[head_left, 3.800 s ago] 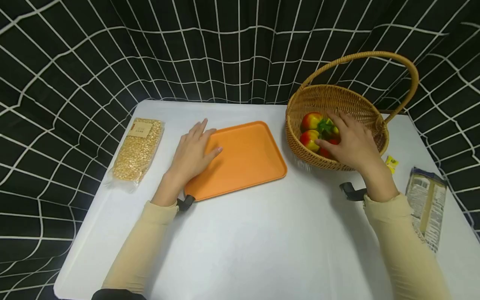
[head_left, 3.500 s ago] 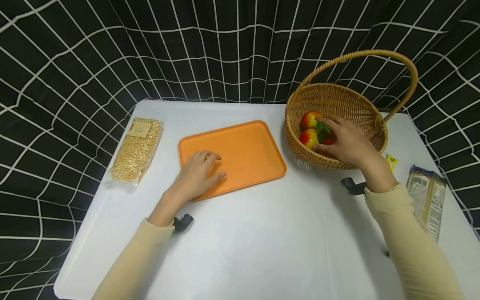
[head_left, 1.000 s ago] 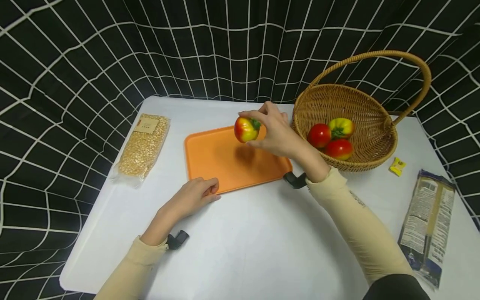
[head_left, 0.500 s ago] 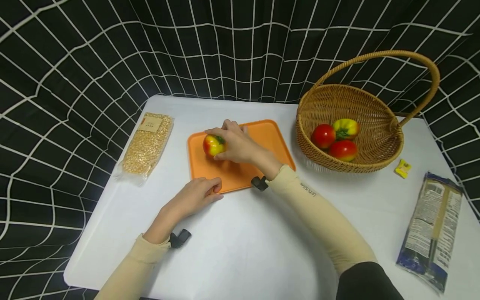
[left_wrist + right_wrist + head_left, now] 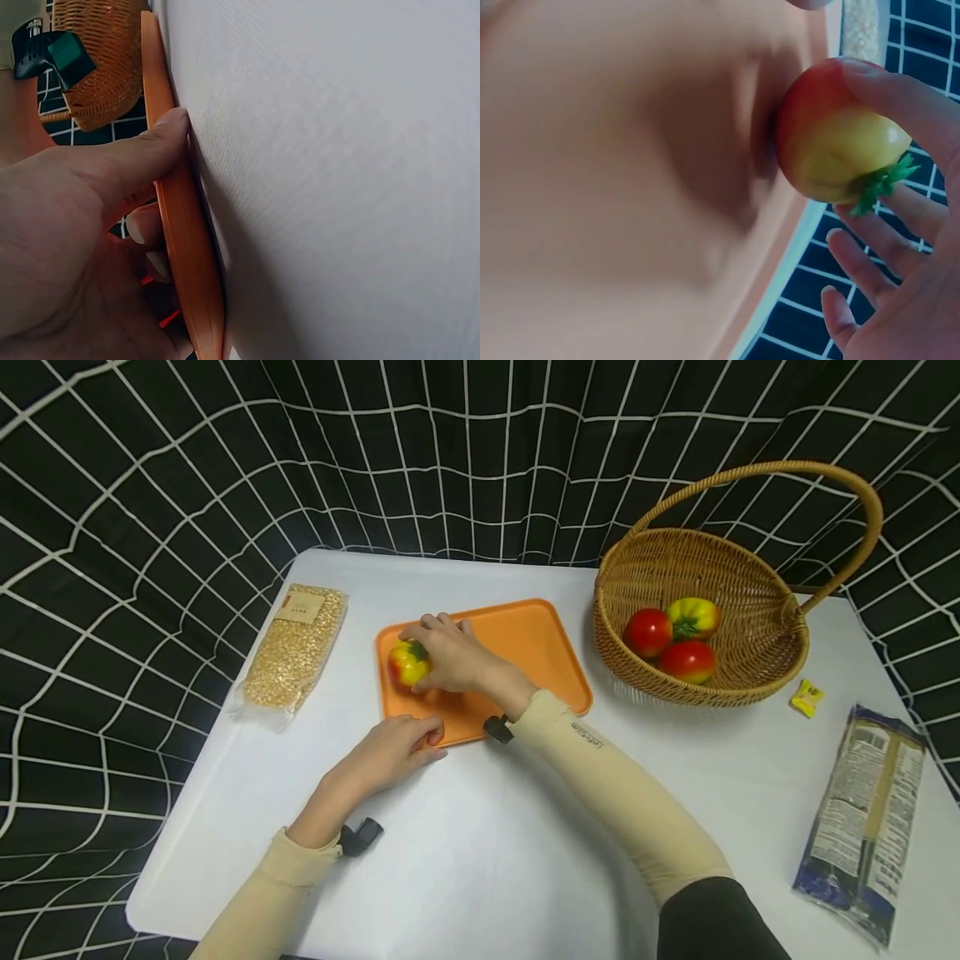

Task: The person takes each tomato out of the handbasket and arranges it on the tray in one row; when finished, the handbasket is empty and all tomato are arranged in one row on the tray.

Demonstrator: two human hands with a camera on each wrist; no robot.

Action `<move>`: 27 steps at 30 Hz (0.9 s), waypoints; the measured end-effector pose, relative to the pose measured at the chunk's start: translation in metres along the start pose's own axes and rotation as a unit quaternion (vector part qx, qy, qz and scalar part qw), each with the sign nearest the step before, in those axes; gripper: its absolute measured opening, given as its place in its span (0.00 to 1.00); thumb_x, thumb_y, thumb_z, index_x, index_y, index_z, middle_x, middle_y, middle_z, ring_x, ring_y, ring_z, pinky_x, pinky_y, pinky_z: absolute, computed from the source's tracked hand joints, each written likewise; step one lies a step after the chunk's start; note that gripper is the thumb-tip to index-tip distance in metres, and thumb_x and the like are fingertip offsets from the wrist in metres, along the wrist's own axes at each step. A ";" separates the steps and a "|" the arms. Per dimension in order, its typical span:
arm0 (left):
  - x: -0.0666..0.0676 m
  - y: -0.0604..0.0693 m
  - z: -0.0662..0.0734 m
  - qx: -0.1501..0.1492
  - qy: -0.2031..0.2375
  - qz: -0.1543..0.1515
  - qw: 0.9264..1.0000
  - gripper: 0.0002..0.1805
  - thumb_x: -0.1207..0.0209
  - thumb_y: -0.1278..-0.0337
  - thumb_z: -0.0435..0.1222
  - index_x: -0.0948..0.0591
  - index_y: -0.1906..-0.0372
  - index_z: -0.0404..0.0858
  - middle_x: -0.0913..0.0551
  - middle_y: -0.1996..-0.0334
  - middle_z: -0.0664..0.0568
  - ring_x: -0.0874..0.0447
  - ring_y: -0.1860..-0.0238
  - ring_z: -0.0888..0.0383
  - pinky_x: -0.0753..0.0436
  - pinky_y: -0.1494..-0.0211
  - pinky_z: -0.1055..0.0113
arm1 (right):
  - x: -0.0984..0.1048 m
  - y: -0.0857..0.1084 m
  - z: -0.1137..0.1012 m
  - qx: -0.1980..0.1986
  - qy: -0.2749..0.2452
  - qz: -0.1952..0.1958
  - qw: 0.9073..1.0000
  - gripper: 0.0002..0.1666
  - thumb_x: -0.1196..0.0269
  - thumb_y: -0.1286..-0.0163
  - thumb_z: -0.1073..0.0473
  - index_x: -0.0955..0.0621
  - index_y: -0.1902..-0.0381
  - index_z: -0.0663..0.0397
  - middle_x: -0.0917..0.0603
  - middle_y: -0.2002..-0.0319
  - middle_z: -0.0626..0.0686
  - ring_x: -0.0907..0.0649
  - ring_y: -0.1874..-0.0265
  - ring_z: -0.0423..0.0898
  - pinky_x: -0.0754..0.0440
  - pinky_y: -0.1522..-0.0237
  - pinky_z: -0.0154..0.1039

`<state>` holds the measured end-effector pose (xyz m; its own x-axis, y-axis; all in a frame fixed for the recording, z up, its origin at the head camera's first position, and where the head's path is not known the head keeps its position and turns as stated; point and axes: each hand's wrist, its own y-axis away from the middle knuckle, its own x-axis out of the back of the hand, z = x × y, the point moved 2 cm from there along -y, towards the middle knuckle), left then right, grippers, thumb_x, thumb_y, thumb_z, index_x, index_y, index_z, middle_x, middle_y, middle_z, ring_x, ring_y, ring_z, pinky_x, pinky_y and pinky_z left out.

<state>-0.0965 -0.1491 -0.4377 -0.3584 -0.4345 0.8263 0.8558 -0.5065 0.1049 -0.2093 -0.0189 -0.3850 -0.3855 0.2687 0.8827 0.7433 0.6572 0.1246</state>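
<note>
My right hand (image 5: 459,658) grips a red-and-yellow fruit (image 5: 407,665) with a green leafy top, over the left part of an orange tray (image 5: 525,643). In the right wrist view, the thumb and fingers hold the fruit (image 5: 832,139) close to the tray's surface; whether it touches is hard to tell. My left hand (image 5: 390,753) pinches the tray's near edge. From the left wrist view, the thumb lies along the outside of the tray rim (image 5: 187,247) and the curled fingers are on its inner side.
A wicker basket (image 5: 697,560) with a tall handle stands at right, holding three fruits (image 5: 687,662). A bag of yellow grains (image 5: 292,652) lies at left. At far right are a small yellow packet (image 5: 807,697) and a blue-and-grey packet (image 5: 862,818).
My right hand has taken the fruit from the basket, carried it left over the tray and lowered it. My left hand has moved from the tray's left side to its near edge.
</note>
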 end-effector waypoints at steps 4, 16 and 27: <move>0.000 -0.001 0.000 0.000 0.004 -0.002 1.000 0.12 0.32 0.30 0.42 0.25 0.64 0.46 0.34 0.77 0.58 0.33 0.72 0.61 0.34 0.64 0.66 | -0.003 -0.004 -0.005 0.010 -0.001 -0.004 1.000 0.45 0.20 0.38 0.46 0.25 0.26 0.46 0.25 0.30 0.52 0.30 0.32 0.51 0.37 0.31 0.54; -0.001 -0.001 0.001 -0.014 -0.002 0.010 1.000 0.12 0.32 0.30 0.41 0.24 0.63 0.46 0.28 0.73 0.58 0.28 0.68 0.59 0.31 0.60 0.64 | -0.011 -0.006 -0.012 0.024 0.003 -0.015 1.000 0.49 0.19 0.41 0.43 0.27 0.25 0.39 0.28 0.25 0.52 0.33 0.24 0.53 0.37 0.30 0.54; -0.001 0.000 -0.001 -0.013 0.007 0.012 1.000 0.13 0.31 0.31 0.41 0.26 0.65 0.46 0.30 0.75 0.59 0.29 0.70 0.60 0.32 0.62 0.64 | 0.010 0.010 0.001 0.017 -0.014 0.014 1.000 0.55 0.18 0.42 0.40 0.30 0.21 0.41 0.27 0.24 0.52 0.31 0.30 0.53 0.38 0.29 0.55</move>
<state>-0.0962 -0.1495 -0.4384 -0.3422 -0.4570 0.8210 0.8548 -0.5142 0.0701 -0.2059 -0.0089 -0.3747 -0.3805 0.3064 0.8726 0.7346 0.6733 0.0839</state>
